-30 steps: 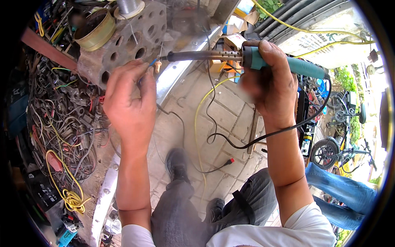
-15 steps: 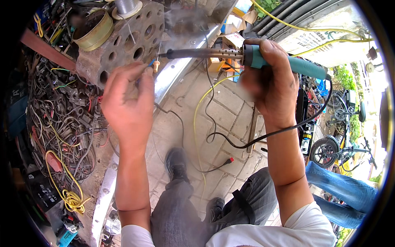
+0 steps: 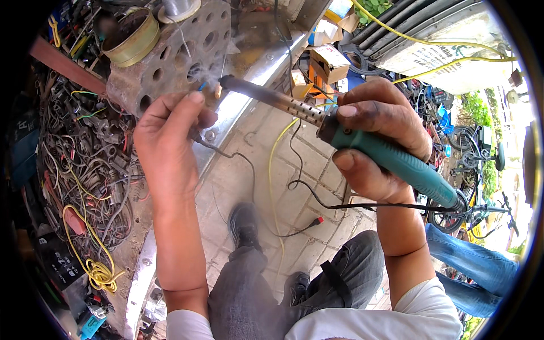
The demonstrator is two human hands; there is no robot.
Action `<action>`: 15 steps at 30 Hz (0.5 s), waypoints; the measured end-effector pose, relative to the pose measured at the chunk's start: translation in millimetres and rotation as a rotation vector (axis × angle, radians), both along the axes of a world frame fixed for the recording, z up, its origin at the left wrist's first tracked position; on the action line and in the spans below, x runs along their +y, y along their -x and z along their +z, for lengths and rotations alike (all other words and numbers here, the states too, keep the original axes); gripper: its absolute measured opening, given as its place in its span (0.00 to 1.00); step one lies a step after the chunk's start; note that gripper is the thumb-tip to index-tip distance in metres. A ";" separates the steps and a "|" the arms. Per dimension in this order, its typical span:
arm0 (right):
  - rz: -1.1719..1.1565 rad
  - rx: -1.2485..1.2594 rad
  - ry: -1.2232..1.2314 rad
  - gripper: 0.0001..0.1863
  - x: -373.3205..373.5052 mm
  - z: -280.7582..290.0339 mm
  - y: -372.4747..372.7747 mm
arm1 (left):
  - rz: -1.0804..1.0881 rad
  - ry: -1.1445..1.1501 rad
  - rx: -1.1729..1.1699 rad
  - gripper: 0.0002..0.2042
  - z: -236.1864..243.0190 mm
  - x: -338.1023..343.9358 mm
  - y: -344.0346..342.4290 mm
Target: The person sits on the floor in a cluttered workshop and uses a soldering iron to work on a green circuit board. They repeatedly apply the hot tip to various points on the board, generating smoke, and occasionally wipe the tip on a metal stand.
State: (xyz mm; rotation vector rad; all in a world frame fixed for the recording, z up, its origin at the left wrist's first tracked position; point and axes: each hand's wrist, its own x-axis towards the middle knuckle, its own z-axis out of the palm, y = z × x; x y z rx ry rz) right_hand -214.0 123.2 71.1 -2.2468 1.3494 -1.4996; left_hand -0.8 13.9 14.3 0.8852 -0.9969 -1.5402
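Left of centre near the frame's top, the left hand point(image 3: 170, 130) pinches a blue wire point(image 3: 202, 86), while the right hand point(image 3: 396, 122) grips the iron point(image 3: 269, 97) by its handle point(image 3: 411, 164), likely avoiding heat.

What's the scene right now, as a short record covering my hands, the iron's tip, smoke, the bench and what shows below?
left hand: pinching a blue wire, a small tan piece beside it
right hand: gripping a teal-handled soldering iron
iron tip: near the tan piece; contact unclear
smoke: visible near the tip
bench: holed metal block, round tin, wire spool, coiled yellow cord
below: red-tipped plug, seen against paving
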 end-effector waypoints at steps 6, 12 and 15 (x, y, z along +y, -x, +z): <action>-0.005 0.073 0.008 0.20 0.7 4.0 0.5 | 0.009 0.001 0.002 0.05 0.7 0.9 2.5; 0.002 0.081 -0.016 0.20 2.5 5.6 -0.8 | 0.021 0.000 -0.054 0.05 4.5 3.0 5.6; 0.008 0.108 0.012 0.19 1.2 5.5 0.6 | 0.020 0.005 -0.046 0.04 4.3 3.2 5.5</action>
